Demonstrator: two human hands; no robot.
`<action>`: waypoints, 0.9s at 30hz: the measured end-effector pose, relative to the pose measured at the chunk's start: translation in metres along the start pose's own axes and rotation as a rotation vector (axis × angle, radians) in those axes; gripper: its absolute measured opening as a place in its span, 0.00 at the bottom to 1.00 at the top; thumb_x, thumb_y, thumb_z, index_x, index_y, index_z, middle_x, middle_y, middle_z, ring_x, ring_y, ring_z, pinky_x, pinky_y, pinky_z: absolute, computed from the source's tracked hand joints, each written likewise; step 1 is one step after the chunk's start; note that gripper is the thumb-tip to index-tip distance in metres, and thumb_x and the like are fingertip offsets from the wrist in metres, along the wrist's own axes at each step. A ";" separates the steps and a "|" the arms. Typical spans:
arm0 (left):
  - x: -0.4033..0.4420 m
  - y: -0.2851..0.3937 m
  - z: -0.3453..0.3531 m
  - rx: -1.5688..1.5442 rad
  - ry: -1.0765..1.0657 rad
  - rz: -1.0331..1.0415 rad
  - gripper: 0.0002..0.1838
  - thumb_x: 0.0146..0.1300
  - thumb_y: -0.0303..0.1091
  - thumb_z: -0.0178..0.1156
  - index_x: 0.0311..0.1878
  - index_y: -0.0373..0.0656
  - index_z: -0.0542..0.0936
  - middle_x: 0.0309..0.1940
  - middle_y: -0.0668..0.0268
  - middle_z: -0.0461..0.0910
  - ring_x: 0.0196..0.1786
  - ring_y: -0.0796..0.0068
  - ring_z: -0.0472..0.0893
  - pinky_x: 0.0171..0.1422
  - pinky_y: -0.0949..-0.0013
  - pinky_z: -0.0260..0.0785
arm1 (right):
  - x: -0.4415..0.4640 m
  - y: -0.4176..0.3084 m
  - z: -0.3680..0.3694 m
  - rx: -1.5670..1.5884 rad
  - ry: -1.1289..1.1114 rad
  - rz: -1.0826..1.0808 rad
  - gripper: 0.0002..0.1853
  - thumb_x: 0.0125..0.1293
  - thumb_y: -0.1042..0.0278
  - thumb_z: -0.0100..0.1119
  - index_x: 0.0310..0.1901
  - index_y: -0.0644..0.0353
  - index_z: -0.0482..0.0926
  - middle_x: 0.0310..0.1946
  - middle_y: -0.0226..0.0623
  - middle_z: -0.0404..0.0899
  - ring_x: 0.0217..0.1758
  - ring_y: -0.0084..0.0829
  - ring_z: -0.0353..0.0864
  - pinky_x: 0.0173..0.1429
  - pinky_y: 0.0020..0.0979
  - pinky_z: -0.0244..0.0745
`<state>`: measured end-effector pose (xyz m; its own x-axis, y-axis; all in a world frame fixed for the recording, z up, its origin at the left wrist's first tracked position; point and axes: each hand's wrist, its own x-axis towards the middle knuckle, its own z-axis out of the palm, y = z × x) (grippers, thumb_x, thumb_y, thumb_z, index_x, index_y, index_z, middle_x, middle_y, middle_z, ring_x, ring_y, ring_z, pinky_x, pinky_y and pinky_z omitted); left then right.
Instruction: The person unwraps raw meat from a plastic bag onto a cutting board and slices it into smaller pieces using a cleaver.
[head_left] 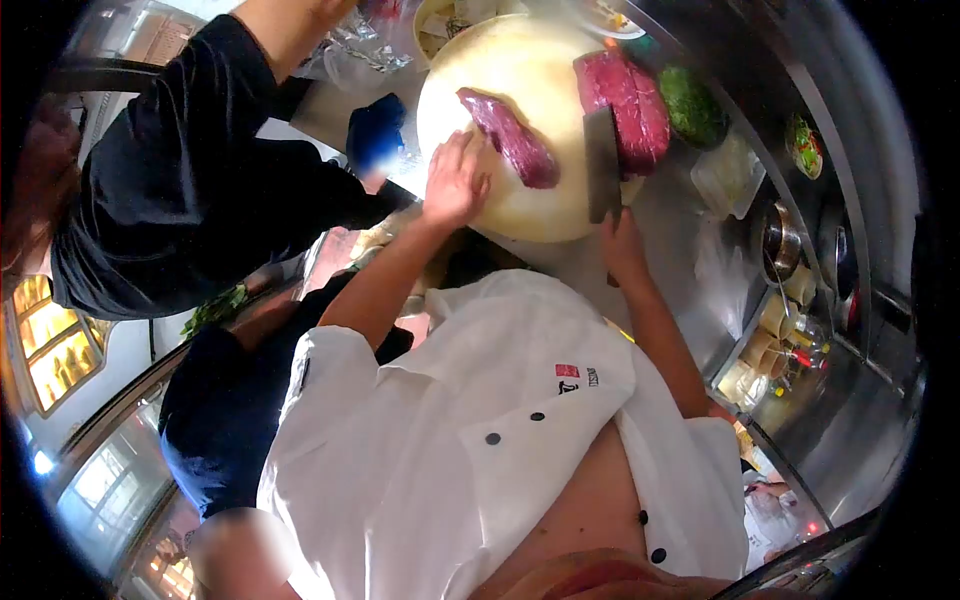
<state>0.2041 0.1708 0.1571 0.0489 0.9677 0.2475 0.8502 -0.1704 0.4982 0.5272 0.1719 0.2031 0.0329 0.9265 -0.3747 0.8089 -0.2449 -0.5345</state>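
A white coat [500, 350] fills the foreground. The right hand [622, 250] grips the handle of a knife [602, 165], its broad blade pointing away from the body over the right part of a round cutting board [540, 215]. The left hand [458, 182] holds nothing; its fingers are extended at the board's left side, beside a long piece of meat [512, 140] lying near the middle. Whether they touch it cannot be told. A larger block of meat [635, 110] lies at the right edge, alongside the blade. Beyond it sits a green vegetable [692, 108].
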 end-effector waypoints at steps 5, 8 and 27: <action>0.026 0.052 0.007 -0.389 0.032 0.021 0.33 0.63 0.37 0.67 0.70 0.36 0.70 0.66 0.43 0.72 0.67 0.39 0.73 0.70 0.50 0.69 | 0.002 0.009 0.002 0.013 -0.002 -0.013 0.17 0.77 0.60 0.50 0.55 0.66 0.74 0.46 0.63 0.82 0.53 0.64 0.80 0.55 0.52 0.75; 0.032 0.048 -0.001 -0.646 -0.464 0.032 0.30 0.61 0.34 0.68 0.65 0.35 0.73 0.57 0.42 0.78 0.60 0.42 0.79 0.65 0.53 0.72 | 0.004 0.013 0.006 0.042 0.029 -0.053 0.17 0.77 0.59 0.49 0.55 0.65 0.74 0.44 0.63 0.82 0.50 0.65 0.81 0.54 0.53 0.75; 0.115 -0.038 0.033 0.183 -0.209 0.383 0.26 0.48 0.44 0.69 0.54 0.52 0.81 0.56 0.60 0.79 0.62 0.54 0.77 0.67 0.44 0.66 | 0.001 0.016 0.016 -0.070 0.115 -0.088 0.17 0.77 0.58 0.50 0.55 0.65 0.72 0.37 0.60 0.84 0.42 0.62 0.84 0.46 0.56 0.79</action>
<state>0.1947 0.2950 0.1399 0.4656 0.8614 0.2029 0.8277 -0.5050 0.2448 0.5313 0.1646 0.1820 0.0241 0.9710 -0.2377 0.8502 -0.1450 -0.5061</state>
